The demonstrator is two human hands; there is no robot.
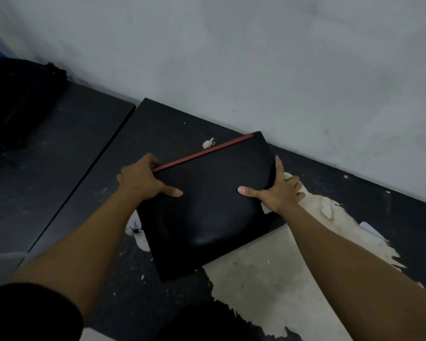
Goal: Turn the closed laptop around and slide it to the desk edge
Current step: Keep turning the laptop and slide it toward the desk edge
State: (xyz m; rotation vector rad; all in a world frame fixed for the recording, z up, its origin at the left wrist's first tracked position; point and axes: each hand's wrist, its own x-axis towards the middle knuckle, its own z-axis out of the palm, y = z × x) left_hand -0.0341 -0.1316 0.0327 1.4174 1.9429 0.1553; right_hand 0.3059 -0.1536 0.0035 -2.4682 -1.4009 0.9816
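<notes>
Left hand [143, 179] fingers curl over the laptop [207, 205] edge by its red strip [202, 152], thumb flat on the lid. Right hand [278, 193] clamps the opposite side edge, thumb on top. The closed laptop lies askew on the desk [89, 168], far corner near the wall [256, 57]. Likely mid-turn; next, finish rotating, then pull toward the near edge. Peeled desk surface [268, 267] under the laptop may snag. Black bag [20, 99] sits well left, clear.

Left hand [143, 179], right hand [278, 190] grip opposite sides, closed laptop [207, 207] skewed on desk [71, 168].
</notes>
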